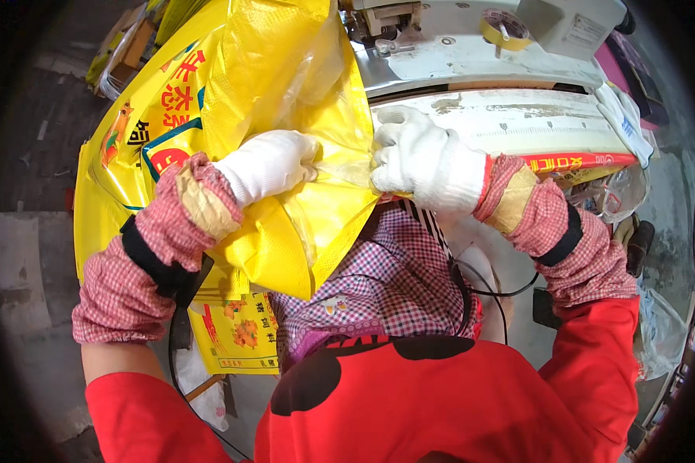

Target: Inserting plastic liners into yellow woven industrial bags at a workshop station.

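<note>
A large yellow printed plastic woven sack (286, 85) spreads from the upper left down across my lap, with a clear film layer at its mouth. My left hand (272, 164), in a white knitted glove, is closed on a fold of the sack, fingers curled in. Opposite it, my right hand (418, 158), gloved the same way, pinches the sack's right edge beside the white machine bed. Between the two hands the yellow sheet is drawn and creased. Its lower flap hangs over my checked apron (363, 266).
A sewing machine (390, 19) stands at the top, its white table (533, 116) running to the right. On it lies a yellow tape roll (504, 29). Another yellow sack (235, 336) hangs by my lap. A black cable (502, 293) loops at the right; clear plastic bags (660, 332) lie further right.
</note>
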`<state>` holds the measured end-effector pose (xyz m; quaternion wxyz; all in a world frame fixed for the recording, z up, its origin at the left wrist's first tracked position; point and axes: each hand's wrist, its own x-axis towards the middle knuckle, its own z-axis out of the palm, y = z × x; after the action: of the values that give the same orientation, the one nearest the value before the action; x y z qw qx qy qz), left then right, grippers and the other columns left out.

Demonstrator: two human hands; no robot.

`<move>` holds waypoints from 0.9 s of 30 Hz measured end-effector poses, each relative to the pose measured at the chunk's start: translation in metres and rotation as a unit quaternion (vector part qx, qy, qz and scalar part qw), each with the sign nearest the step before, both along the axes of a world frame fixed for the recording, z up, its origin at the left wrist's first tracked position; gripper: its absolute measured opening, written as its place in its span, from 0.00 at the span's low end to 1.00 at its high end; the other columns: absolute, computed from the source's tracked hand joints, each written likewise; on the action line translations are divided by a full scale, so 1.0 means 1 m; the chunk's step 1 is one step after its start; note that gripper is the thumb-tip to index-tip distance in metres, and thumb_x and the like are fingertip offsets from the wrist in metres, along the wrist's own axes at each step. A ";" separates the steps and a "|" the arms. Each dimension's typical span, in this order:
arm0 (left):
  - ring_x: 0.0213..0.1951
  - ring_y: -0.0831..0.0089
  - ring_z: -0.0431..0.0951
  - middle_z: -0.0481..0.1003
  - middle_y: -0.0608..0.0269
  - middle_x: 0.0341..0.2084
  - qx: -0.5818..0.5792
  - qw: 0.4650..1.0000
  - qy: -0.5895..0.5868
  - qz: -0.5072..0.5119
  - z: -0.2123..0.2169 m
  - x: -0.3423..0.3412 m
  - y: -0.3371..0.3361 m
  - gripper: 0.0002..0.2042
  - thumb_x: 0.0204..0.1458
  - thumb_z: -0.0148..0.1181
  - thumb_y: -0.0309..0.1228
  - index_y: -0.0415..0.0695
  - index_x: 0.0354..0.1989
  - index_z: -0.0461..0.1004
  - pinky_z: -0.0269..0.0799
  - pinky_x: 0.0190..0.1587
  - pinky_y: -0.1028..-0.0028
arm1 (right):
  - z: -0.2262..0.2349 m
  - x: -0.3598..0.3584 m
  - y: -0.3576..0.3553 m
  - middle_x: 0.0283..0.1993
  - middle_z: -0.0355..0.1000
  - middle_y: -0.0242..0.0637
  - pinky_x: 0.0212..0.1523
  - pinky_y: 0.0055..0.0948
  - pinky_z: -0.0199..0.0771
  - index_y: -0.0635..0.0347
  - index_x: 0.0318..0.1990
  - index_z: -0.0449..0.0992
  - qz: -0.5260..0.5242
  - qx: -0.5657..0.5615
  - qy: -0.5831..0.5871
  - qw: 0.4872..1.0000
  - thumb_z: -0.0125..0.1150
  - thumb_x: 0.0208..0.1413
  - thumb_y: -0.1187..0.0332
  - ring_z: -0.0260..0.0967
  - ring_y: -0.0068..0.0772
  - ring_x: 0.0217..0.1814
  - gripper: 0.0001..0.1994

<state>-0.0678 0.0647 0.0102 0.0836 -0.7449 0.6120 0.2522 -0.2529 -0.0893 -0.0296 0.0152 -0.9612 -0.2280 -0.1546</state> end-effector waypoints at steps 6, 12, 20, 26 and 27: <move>0.39 0.50 0.73 0.72 0.48 0.35 -0.238 0.967 -0.020 -0.088 0.007 -0.023 0.004 0.15 0.41 0.66 0.34 0.39 0.35 0.72 0.69 0.42 0.61 | -0.019 -0.023 0.016 0.34 0.74 0.34 0.46 0.39 0.70 0.52 0.36 0.77 -0.162 0.270 -0.086 0.945 0.61 0.43 0.68 0.69 0.46 0.45 0.09; 0.34 0.54 0.73 0.72 0.54 0.24 -0.226 0.968 0.035 -0.105 -0.011 -0.043 -0.005 0.10 0.44 0.64 0.37 0.44 0.27 0.75 0.68 0.38 0.63 | -0.044 -0.040 0.050 0.42 0.75 0.44 0.44 0.28 0.72 0.66 0.51 0.70 -0.355 0.605 0.062 0.709 0.55 0.51 0.75 0.73 0.36 0.40 0.18; 0.28 0.54 0.76 0.75 0.50 0.23 -0.170 0.978 0.093 0.075 -0.012 -0.062 -0.013 0.11 0.48 0.60 0.38 0.41 0.28 0.76 0.70 0.34 0.63 | -0.032 -0.027 0.036 0.29 0.74 0.36 0.27 0.25 0.71 0.65 0.46 0.74 -0.309 0.725 0.246 0.564 0.50 0.54 0.68 0.70 0.23 0.27 0.14; 0.23 0.73 0.73 0.73 0.57 0.18 -0.140 0.920 0.294 0.218 -0.006 -0.062 0.001 0.07 0.49 0.60 0.30 0.38 0.29 0.75 0.69 0.30 0.71 | -0.027 -0.019 0.044 0.24 0.66 0.27 0.20 0.20 0.60 0.61 0.37 0.74 -0.231 0.867 0.247 0.367 0.54 0.60 0.60 0.59 0.20 0.20 0.12; 0.22 0.77 0.72 0.73 0.59 0.17 -0.122 0.906 0.317 0.253 -0.006 -0.062 0.004 0.07 0.48 0.60 0.29 0.37 0.29 0.75 0.69 0.29 0.72 | -0.028 -0.020 0.046 0.24 0.65 0.26 0.19 0.19 0.58 0.59 0.36 0.74 -0.251 0.873 0.254 0.332 0.54 0.60 0.59 0.59 0.19 0.20 0.12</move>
<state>-0.1298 0.0685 0.0043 -0.2726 -0.7601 0.4232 0.4109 -0.2727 -0.0431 -0.0573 0.8633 -0.4027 0.3040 -0.0100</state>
